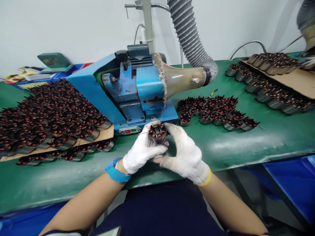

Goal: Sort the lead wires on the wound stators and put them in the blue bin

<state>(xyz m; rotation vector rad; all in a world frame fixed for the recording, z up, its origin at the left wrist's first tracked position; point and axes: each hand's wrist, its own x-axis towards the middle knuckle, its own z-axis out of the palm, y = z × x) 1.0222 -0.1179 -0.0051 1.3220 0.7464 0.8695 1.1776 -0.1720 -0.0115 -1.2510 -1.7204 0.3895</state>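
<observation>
A round metal part with black slots and copper windings (158, 133) is held upright at the table's front, just below the blue machine (150, 85). My left hand (142, 150), in a white glove with a blue band at the wrist, wraps round its left side, thumb across the front. On the right, my right hand (183, 154), gloved in white with a yellow cuff, curves round the same part, its fingertips at the upper right edge. Its thumb is low, near my left thumb. The part's underside is hidden by the fingers.
Many similar wound parts (49, 114) are stacked on cardboard at the left. A smaller group (216, 111) stands right of the machine, more (273, 82) at the far right. A grey hose (189, 36) joins the machine's funnel (183, 78). A gloved hand (308, 63) shows at the right edge.
</observation>
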